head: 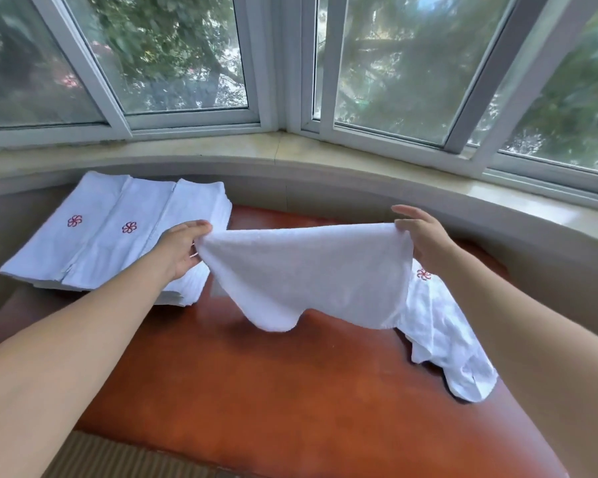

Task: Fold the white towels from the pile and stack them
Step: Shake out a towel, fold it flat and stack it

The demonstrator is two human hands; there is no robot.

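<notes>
A white towel (304, 274) hangs stretched in the air above the brown table (273, 391). My left hand (182, 248) pinches its left top corner, and my right hand (425, 241) pinches its right top corner with the other fingers spread. Its lower edge sags toward the table. At the back left lie folded white towels (118, 232) in overlapping stacks, with red flower emblems on top. On the right, a loose pile of unfolded white towels (442, 336) lies under my right forearm, partly hidden by the held towel.
A curved stone window ledge (290, 160) runs behind the table, with sliding windows (394, 63) above it. A ribbed brown surface (111, 457) shows at the table's near left edge.
</notes>
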